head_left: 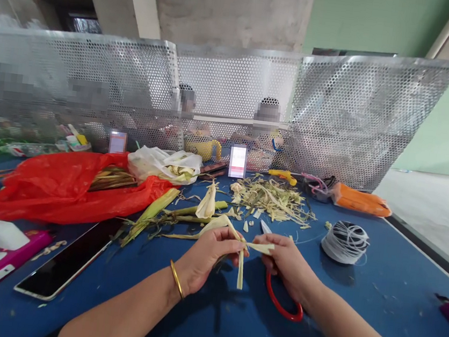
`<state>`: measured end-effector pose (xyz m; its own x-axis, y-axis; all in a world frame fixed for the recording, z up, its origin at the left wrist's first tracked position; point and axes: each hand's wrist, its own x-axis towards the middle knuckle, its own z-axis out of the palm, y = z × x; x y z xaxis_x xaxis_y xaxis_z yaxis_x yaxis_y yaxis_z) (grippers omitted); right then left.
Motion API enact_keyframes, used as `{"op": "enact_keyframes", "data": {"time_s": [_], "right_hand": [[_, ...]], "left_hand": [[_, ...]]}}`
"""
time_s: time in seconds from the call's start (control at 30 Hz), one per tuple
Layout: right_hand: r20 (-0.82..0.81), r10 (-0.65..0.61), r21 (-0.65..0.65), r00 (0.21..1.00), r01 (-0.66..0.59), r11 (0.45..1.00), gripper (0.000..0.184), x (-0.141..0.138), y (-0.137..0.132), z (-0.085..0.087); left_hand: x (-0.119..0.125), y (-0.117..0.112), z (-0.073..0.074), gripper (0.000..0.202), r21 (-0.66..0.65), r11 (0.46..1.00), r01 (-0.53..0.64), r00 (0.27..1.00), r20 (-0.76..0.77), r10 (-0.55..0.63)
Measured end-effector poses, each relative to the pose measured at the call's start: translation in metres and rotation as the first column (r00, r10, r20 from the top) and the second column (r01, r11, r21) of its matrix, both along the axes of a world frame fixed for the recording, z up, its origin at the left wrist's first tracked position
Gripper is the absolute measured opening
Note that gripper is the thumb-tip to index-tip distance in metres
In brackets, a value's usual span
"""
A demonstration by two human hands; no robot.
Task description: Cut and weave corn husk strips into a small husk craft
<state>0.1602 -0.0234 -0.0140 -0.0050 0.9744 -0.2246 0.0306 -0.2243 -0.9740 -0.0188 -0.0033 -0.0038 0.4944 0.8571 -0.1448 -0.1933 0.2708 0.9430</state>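
My left hand [215, 251], with a gold bangle on its wrist, is closed in a pinch on pale dried corn husk strips [240, 273]. One strip hangs down from its fingertips, and another trails back to the left. My right hand [284, 262] pinches the end of a strip that runs across from the left fingers. Red-handled scissors [282, 310] show below the right hand, their blade tip poking out above it; whether the hand holds them or they lie on the table I cannot tell. Just beyond the left hand stands a gathered, pointed husk piece [206, 203].
Husk scraps [275, 198] are heaped on the blue table [199, 322]. Right of my hands sits a spool of whitish cord [345, 242]. To the left are a red bag [60, 182], a phone [70, 259] and a purple power strip [3, 262]. A perforated metal screen [234, 83] stands behind.
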Motion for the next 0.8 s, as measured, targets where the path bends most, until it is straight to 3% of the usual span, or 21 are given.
{"op": "enact_keyframes", "data": {"time_s": [0.03, 0.1, 0.2, 0.27, 0.33, 0.47, 0.6, 0.8], "right_hand": [[0.066, -0.093, 0.097, 0.993, 0.087, 0.991, 0.030, 0.001, 0.001, 0.000], [0.185, -0.251, 0.352, 0.950, 0.175, 0.920, 0.036, 0.003, 0.001, 0.002], [0.363, -0.251, 0.569, 0.897, 0.000, 0.822, 0.024, 0.003, -0.004, 0.010], [0.463, -0.177, 0.561, 0.868, -0.133, 0.817, 0.018, 0.002, -0.008, 0.016], [0.494, -0.116, 0.525, 0.862, -0.189, 0.830, 0.020, 0.000, -0.012, 0.019], [0.457, -0.054, 0.483, 0.888, -0.196, 0.854, 0.027, -0.002, -0.013, 0.020], [0.527, -0.055, 0.452, 0.848, -0.225, 0.863, 0.013, -0.005, -0.011, 0.016], [0.569, -0.092, 0.497, 0.817, -0.253, 0.830, 0.013, -0.008, -0.011, 0.014]], "left_hand": [[0.000, 0.001, 0.000, 0.014, -0.021, 1.000, -0.013, 1.000, 0.005, 0.013], [0.000, 0.001, -0.001, 0.015, -0.050, 0.998, -0.029, 1.000, 0.008, 0.030], [0.001, 0.002, -0.003, 0.015, -0.040, 0.998, -0.043, 0.999, 0.000, 0.043], [0.001, 0.002, -0.003, 0.017, -0.028, 0.999, -0.044, 0.999, 0.000, 0.044], [0.002, 0.003, -0.004, 0.019, -0.032, 0.999, -0.040, 0.999, -0.005, 0.040], [0.002, 0.002, -0.003, 0.021, -0.031, 0.999, -0.039, 0.998, -0.043, 0.038], [0.002, 0.002, -0.002, 0.017, -0.010, 1.000, -0.019, 0.997, -0.075, 0.019], [0.001, 0.002, -0.004, 0.021, -0.131, 0.991, -0.029, 0.995, -0.095, 0.017]]}}
